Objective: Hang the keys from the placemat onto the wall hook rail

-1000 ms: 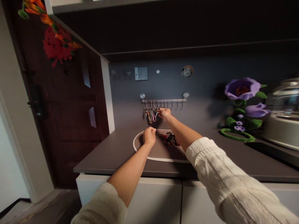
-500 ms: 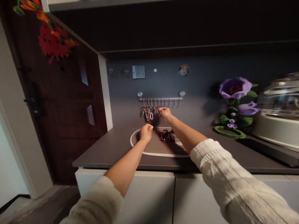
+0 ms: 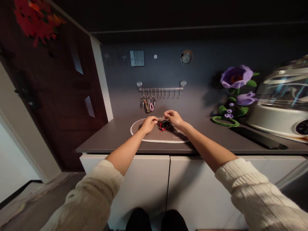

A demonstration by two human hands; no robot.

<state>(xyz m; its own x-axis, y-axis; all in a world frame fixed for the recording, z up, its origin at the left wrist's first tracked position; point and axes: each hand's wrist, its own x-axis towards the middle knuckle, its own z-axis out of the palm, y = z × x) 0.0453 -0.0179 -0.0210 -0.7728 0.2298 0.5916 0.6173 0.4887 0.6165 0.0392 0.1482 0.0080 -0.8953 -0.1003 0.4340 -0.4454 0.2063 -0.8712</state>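
My left hand (image 3: 149,124) is just over the left part of an oval mat (image 3: 149,140), its thumb and fingertips brought together; whatever they pinch is too small to make out. Beside it on the mat lies a tangled pile of black and red items (image 3: 165,126), which look like key rings or cords. My right hand (image 3: 173,118) hovers at the pile's upper right, fingers curled in a pinch, their contents hidden. Behind both hands, several keys and key rings (image 3: 147,105), one with a pink loop (image 3: 151,106), hang from a clear hook rail (image 3: 161,89).
A purple flower decoration (image 3: 237,77) stands to the right on the dark counter (image 3: 96,138). Near it are a black phone-like slab (image 3: 260,138) and a cream appliance with a clear cover (image 3: 276,112). A dark red door (image 3: 69,128) is at the left.
My right hand has come down from the hook rail to the pile on the mat. My left hand stays low, its fingers now closer to the pile. The view has tilted downward.
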